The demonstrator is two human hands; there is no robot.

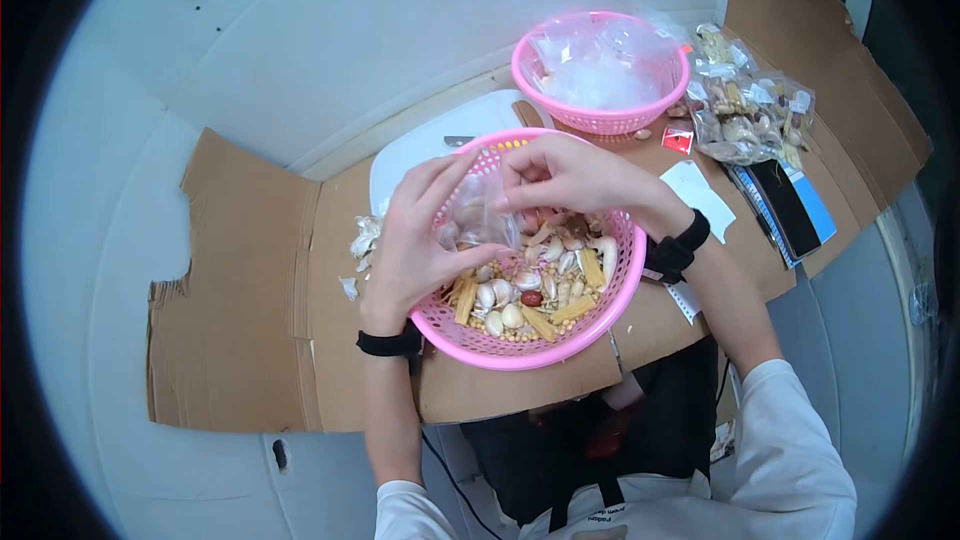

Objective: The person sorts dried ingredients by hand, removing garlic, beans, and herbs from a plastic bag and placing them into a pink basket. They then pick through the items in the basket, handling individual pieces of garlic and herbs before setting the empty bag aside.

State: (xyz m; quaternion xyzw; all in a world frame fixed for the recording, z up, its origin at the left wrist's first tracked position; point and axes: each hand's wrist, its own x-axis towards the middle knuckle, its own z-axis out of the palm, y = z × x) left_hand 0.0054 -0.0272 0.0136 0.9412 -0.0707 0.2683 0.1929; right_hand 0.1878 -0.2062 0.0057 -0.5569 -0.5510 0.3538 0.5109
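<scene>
My left hand (408, 250) is closed around a small clear plastic bag (478, 208) with some pale pieces inside. Curled at the bag's upper right edge, my right hand (575, 178) has its thumb and fingers pinched together; what lies between them is hidden. Both hands are above a pink plastic basket (478, 352). In it are garlic cloves (512, 316), yellow dried sticks (573, 310), a red date (531, 297) and many small beige beans or kernels.
Behind stands a second pink basket (600, 122) with clear plastic bags (610, 55). Filled bags (745, 115) are piled at the right, near a black and blue flat item (785, 205) and white paper (700, 200). A white board (400, 175) with a knife (459, 140) lies behind on cardboard (245, 310).
</scene>
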